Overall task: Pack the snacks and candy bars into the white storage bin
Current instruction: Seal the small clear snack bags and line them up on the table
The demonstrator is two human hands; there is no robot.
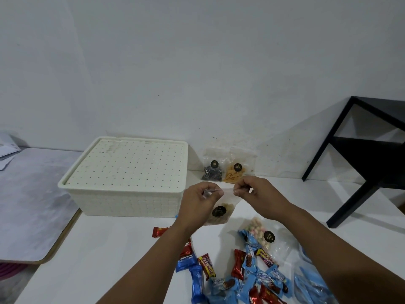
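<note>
My left hand (198,199) and right hand (254,190) each pinch the top edge of a clear snack bag (219,212), held above the table (98,260) beside the lidded bin (129,176). Its contents look like pale nuts, perhaps. Candy bars (230,279) lie nearer me.

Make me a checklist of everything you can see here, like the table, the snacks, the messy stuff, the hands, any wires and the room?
Surface: white tabletop.
Job's things: white perforated plastic storage bin, lid on; clear snack bag of pale pieces, held up; two clear bags, dark pieces and orange pieces, against the wall; clear bag of round puffs; loose red and blue candy bars.
Clutter: papers far left.
Hands: left hand and right hand pinch the held bag's top edge.
Cables: nothing seen.
Surroundings: white wall; black side table; grey surface left.
</note>
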